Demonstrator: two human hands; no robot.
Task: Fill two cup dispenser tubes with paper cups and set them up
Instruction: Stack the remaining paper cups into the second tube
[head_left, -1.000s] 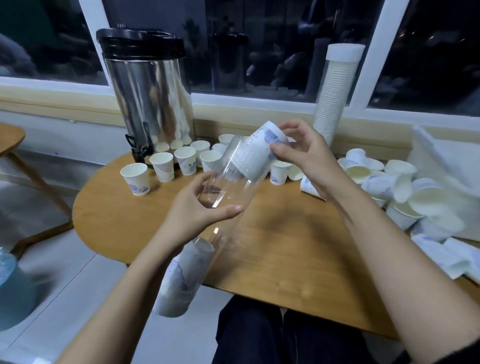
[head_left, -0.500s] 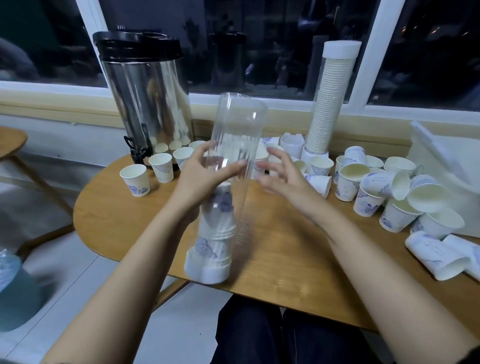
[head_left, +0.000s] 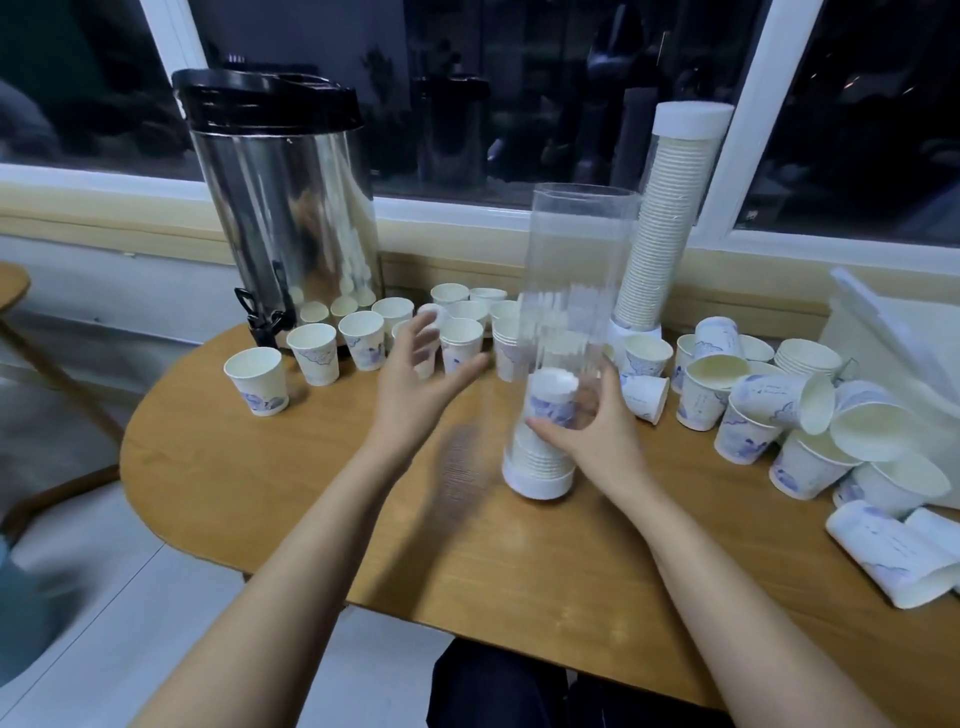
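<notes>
A clear dispenser tube (head_left: 571, 291) stands upright on the wooden table (head_left: 311, 499), with a short stack of paper cups (head_left: 543, 436) in its lower part above a white base. My right hand (head_left: 597, 431) grips the tube low down. My left hand (head_left: 415, 395) hovers open to the tube's left, blurred, holding nothing. A second tube (head_left: 660, 228), packed with cups and capped in white, stands by the window behind. Several loose cups (head_left: 460, 345) stand upright at the back.
A steel hot-water urn (head_left: 280, 208) with a black lid and tap stands at the back left. More loose cups (head_left: 810, 415) lie piled at the right, beside a white plastic bag (head_left: 904, 332). The table's near edge runs above my lap.
The tube went from tilted in my left hand to standing on the table, further right. My right hand took hold of it and my left hand let go and moved left.
</notes>
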